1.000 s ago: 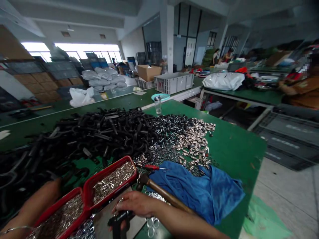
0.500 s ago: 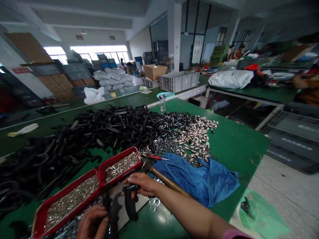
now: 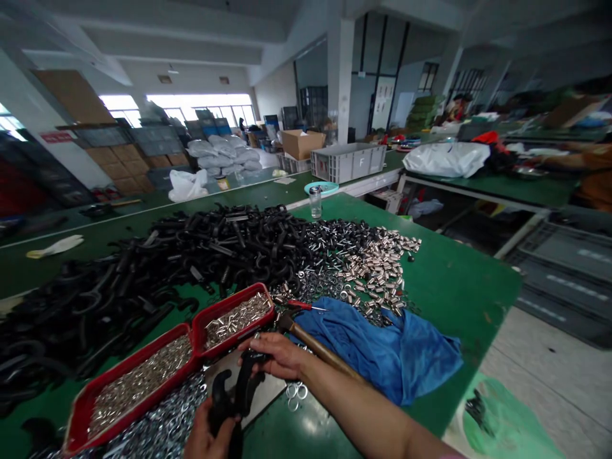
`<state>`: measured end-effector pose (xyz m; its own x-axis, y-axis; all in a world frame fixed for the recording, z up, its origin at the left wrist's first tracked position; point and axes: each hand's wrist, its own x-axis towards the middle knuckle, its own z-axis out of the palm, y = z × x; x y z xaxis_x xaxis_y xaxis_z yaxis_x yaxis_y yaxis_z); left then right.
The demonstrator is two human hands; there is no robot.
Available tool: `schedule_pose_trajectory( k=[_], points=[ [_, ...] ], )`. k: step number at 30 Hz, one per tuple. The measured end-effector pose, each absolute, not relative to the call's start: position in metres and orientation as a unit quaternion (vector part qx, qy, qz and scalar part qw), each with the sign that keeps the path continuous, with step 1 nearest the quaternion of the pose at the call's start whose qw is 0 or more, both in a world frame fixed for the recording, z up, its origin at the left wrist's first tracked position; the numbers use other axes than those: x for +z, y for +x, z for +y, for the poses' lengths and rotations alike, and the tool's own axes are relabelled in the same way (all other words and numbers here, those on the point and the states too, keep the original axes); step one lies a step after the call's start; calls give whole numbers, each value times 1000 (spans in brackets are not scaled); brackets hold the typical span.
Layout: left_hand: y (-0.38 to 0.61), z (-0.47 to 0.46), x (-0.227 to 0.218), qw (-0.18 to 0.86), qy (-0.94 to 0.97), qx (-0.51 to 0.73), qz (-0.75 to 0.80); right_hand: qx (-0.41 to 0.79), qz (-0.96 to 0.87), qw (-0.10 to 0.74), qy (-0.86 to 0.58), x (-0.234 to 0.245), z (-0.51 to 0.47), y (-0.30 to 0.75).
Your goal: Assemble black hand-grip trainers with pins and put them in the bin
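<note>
My right hand [image 3: 277, 356] is closed around the upper end of a black curved part [image 3: 246, 386], which hangs down over a pale flat plate [image 3: 268, 395]. Lower and to the left, my left hand [image 3: 208, 430] grips another black part with a hooked end [image 3: 220, 395]. The two black parts overlap in view; whether they are joined I cannot tell. Just behind the hands sit two red trays, one with small silver pins [image 3: 239, 319], the other with small shiny metal pieces [image 3: 143, 382]. Several metal rings [image 3: 296, 390] lie right of the plate.
A big heap of black hooked parts [image 3: 229, 248] covers the table's left and middle. Silver cylinders [image 3: 377, 268] are piled right of it. A hammer [image 3: 325, 350], a red-handled screwdriver [image 3: 306, 306] and a blue cloth [image 3: 382, 350] lie beside my right forearm. A glass jar [image 3: 315, 203] stands behind.
My left hand has moved right and brought its black hooked part up against the one in my right hand. The right hand stays nearly in place, its part now tilted differently.
</note>
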<state>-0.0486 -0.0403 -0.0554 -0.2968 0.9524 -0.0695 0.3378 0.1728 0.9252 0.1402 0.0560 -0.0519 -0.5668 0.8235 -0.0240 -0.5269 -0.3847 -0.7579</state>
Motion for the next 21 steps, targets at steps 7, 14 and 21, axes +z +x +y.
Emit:
schedule_pose_trajectory(
  k=[7,14,21],
  points=[
    [-33,-66,-31,459,424,497,602,771,-411,409,-262,-27,36,142],
    [-36,-74,2,539,286,611,505,754,-424,389,-315,-28,40,132],
    [-31,-65,13,471,398,520,591,505,-670,361,-405,1,21,129]
  ],
)
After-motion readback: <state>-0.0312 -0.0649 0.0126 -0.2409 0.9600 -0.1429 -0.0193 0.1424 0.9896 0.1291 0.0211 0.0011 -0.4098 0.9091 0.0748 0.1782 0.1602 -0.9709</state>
